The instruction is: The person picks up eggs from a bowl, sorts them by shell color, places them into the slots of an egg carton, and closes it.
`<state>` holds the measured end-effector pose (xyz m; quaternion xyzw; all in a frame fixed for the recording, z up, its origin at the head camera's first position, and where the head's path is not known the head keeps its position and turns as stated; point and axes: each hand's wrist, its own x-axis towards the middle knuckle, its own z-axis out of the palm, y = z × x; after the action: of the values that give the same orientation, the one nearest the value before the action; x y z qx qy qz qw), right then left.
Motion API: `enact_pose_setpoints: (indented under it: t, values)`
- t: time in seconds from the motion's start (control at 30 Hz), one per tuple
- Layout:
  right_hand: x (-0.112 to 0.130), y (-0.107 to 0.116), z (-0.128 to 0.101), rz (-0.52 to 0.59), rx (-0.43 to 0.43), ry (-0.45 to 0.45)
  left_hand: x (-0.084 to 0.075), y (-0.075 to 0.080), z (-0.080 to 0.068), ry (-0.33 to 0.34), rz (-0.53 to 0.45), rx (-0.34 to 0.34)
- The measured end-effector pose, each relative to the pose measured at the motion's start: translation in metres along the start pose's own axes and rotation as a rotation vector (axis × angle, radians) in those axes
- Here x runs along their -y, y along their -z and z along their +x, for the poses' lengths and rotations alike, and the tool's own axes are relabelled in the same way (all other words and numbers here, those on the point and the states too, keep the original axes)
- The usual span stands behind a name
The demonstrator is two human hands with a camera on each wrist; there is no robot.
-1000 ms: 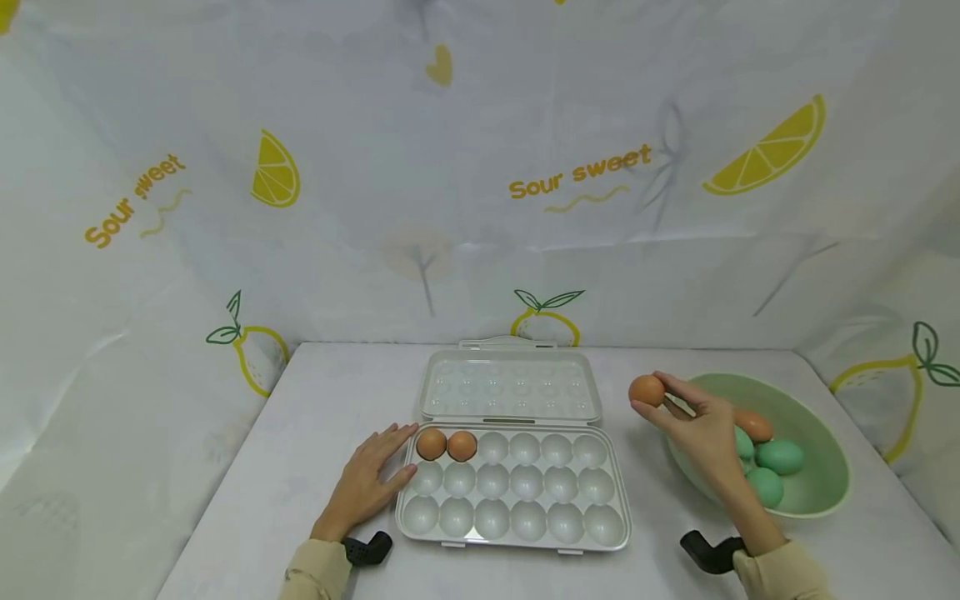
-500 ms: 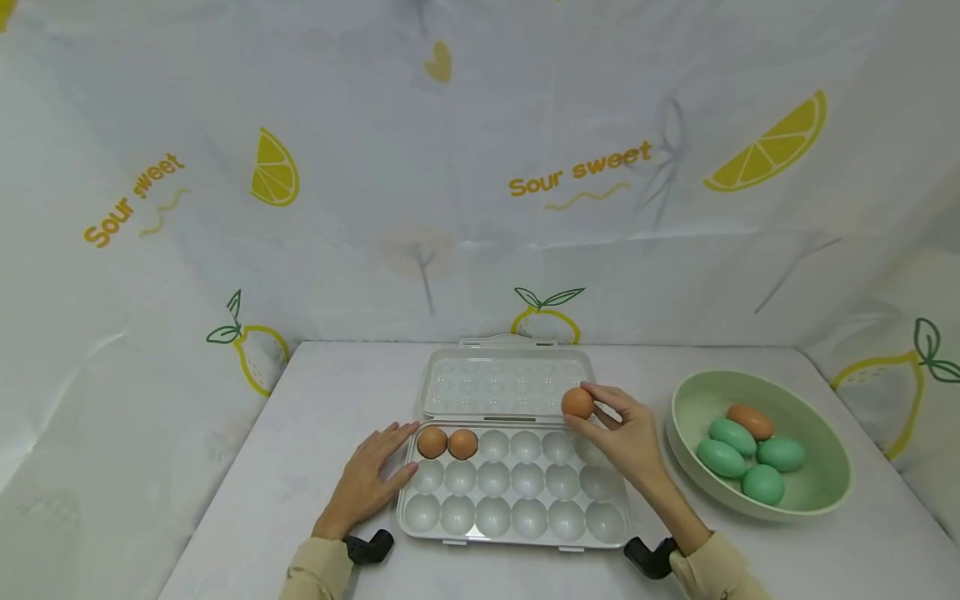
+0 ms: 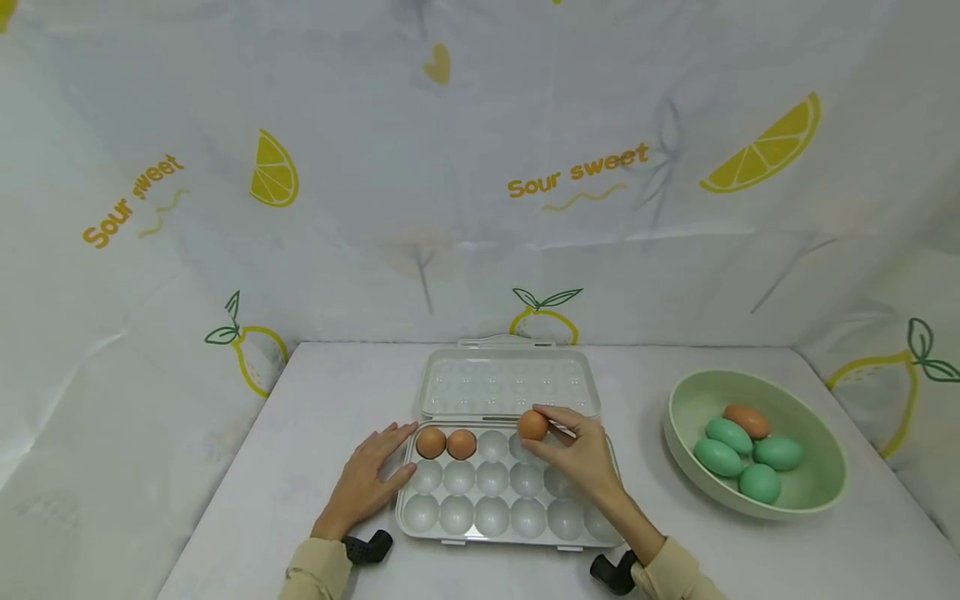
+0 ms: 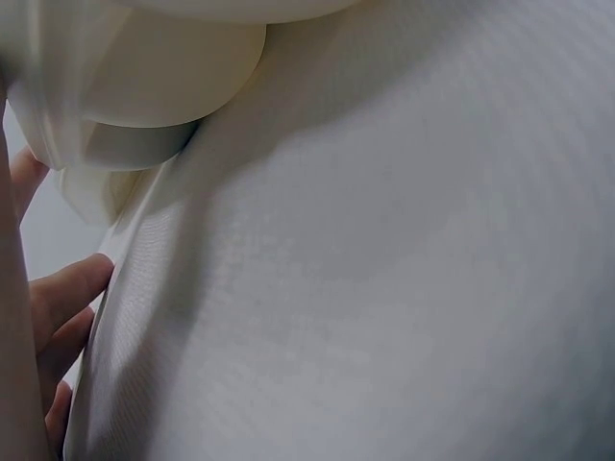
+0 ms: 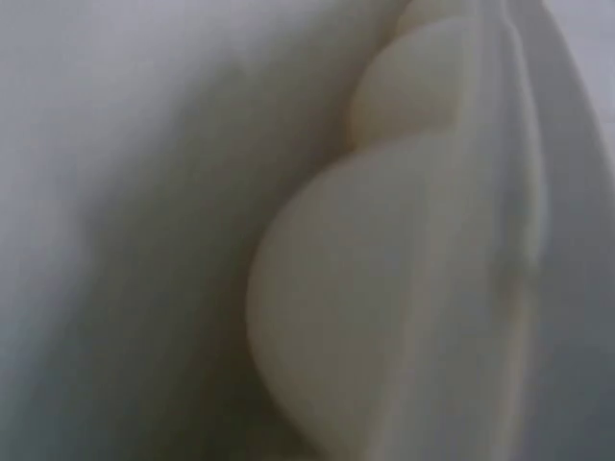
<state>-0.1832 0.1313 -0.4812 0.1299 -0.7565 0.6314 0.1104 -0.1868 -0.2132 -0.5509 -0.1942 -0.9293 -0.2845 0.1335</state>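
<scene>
Over the egg tray point(image 3: 450, 533) your right hand point(image 3: 581, 458) pinches a brown egg point(image 3: 532, 425) | left hand point(image 3: 367, 483) flat, fingers straight, at its left edge | backdrop point(image 3: 480, 167) reads "Sour sweet"

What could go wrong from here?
1. The right hand holds the egg only at the fingertips, above the tray; a slip could crack it.
2. It hovers near the third and fourth back-row cups, so it might land off-centre on a ridge.
3. The left hand only rests against the tray's edge; the tray could shift.
</scene>
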Motion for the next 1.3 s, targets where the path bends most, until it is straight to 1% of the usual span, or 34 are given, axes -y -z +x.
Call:
enact_pose_setpoints:
  t: [0.23, 0.47, 0.57, 0.7, 0.87, 1.0, 1.2, 1.3]
  values:
    - [0.0, -0.021, -0.004, -0.009, 0.007, -0.02, 0.001, -0.001, 0.0, 0.007, -0.004, 0.004]
    - [-0.005, -0.042, -0.002, 0.044, 0.034, -0.025, 0.002, -0.001, 0.0, -0.002, -0.001, -0.005]
    - [-0.009, -0.05, -0.001, 0.035, 0.03, -0.042, 0.002, -0.001, -0.001, -0.004, -0.004, -0.006]
    - [-0.012, -0.058, 0.0, 0.013, 0.025, -0.091, 0.003, -0.001, 0.0, -0.006, -0.002, -0.002]
    - [-0.014, -0.062, 0.002, -0.036, 0.048, -0.106, 0.002, 0.0, 0.0, 0.0, -0.001, -0.002]
    - [-0.013, -0.063, 0.002, -0.078, 0.062, -0.093, 0.002, 0.0, 0.0, 0.006, -0.002, -0.002]
    - [-0.014, -0.063, 0.001, -0.12, 0.06, -0.087, 0.004, -0.001, -0.001, -0.009, -0.002, -0.007]
    - [-0.015, -0.062, 0.001, -0.14, 0.064, -0.064, 0.004, -0.001, -0.001, -0.013, -0.004, -0.012]
